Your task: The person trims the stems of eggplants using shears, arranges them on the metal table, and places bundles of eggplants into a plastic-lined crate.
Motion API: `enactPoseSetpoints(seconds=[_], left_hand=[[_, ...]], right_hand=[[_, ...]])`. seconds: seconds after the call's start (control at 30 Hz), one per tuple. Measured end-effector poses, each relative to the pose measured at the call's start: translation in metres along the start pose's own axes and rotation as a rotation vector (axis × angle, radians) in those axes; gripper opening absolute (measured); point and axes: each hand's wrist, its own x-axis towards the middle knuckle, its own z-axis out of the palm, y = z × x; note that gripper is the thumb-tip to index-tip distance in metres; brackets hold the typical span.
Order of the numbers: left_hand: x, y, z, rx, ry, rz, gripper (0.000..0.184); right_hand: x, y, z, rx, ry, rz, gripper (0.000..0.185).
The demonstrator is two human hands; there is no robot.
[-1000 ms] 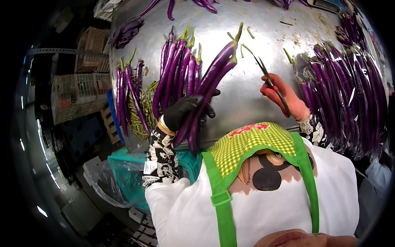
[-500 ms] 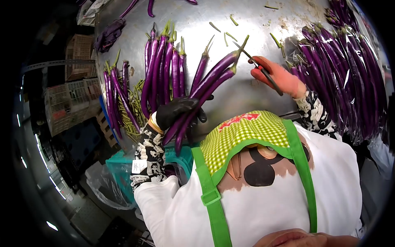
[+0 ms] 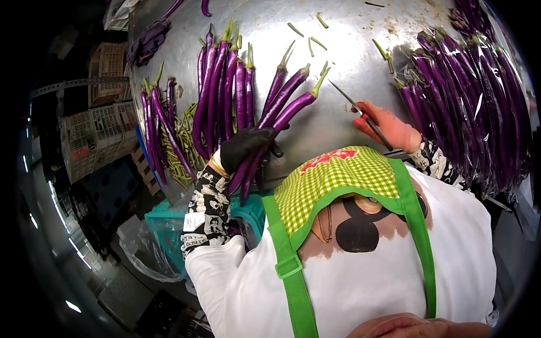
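My left hand (image 3: 246, 149), in a black glove, is closed around two long purple eggplants (image 3: 294, 110), stems pointing away from me. A third eggplant (image 3: 275, 84) lies just beyond them; whether my fingers also touch it is hidden. One held eggplant has a short cut stem, and a green stem piece (image 3: 324, 68) shows close beside it. My right hand (image 3: 385, 125), in an orange-pink glove, grips a cutting tool (image 3: 342, 93) with a thin pointed blade and dark handle. I cannot tell whether it is a knife or scissors. The blade is apart from the eggplants.
Several eggplants (image 3: 217, 84) lie in a row on the metal table (image 3: 338, 50). Further left are more eggplants (image 3: 164, 121) and a pile of cut stems (image 3: 181, 149). Plastic-wrapped eggplants (image 3: 473, 107) lie at right. A teal crate (image 3: 163, 222) stands below the table edge.
One held eggplant's long stem has been cut short, its end now separate. My right hand has drawn the blade back toward the right. The left hand keeps its hold.
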Motion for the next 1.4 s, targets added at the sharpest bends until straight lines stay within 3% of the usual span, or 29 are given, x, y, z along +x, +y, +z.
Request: enactPoseSetpoints(seconds=[0.07, 0.23, 0.37, 0.47, 0.6, 0.7, 0.73, 0.77, 0.83, 0.93, 1.07, 1.17, 1.3, 1.4], left_hand=[[0.001, -0.001, -0.001, 0.063, -0.017, 0.064, 0.043], [0.003, -0.011, -0.008, 0.174, -0.074, 0.226, 0.039], [0.009, -0.022, -0.007, 0.000, -0.066, 0.060, 0.039], [0.011, -0.021, -0.002, 0.053, -0.041, 0.037, 0.038], [0.026, -0.025, 0.018, -0.077, 0.148, -0.074, 0.032], [0.056, -0.045, 0.033, 0.100, 0.275, -0.046, 0.041], [0.061, -0.053, 0.043, 0.163, 0.327, 0.041, 0.052], [0.068, -0.057, 0.048, 0.539, 0.419, 0.106, 0.061], [0.072, -0.063, 0.064, 0.790, 0.635, 0.243, 0.066], [0.065, -0.046, 0.064, 0.936, 0.712, 0.355, 0.061], [0.085, -0.045, 0.038, 1.078, 1.263, 0.376, 0.059], [0.088, -0.039, 0.035, 1.253, 1.287, 0.109, 0.057], [0.097, -0.037, 0.025, 1.320, 1.312, 0.089, 0.052], [0.100, -0.031, 0.018, 1.287, 1.302, 0.118, 0.035]], right_hand=[[-0.004, -0.007, -0.003, -0.093, -0.067, 0.016, 0.049], [0.009, 0.006, 0.008, 0.090, -0.112, -0.078, 0.046], [0.012, 0.003, 0.010, 0.144, -0.120, -0.061, 0.043], [0.008, 0.007, 0.011, 0.098, -0.130, -0.062, 0.041], [0.002, 0.018, 0.016, -0.013, -0.090, -0.043, 0.038], [-0.001, 0.029, 0.015, -0.167, -0.075, 0.003, 0.034], [-0.004, 0.036, 0.018, -0.181, -0.056, -0.006, 0.033], [-0.004, 0.042, 0.019, -0.195, -0.037, -0.014, 0.031], [-0.004, 0.054, 0.019, -0.201, -0.021, -0.007, 0.028], [-0.002, 0.063, 0.018, -0.205, 0.054, -0.020, 0.027], [0.003, 0.067, 0.013, -0.266, 0.212, -0.063, 0.033], [0.014, 0.042, 0.000, -0.201, 0.201, -0.057, 0.037], [0.029, 0.023, -0.004, -0.249, 0.290, -0.234, 0.038], [0.046, -0.005, -0.024, 0.097, -0.140, 0.012, 0.045]])
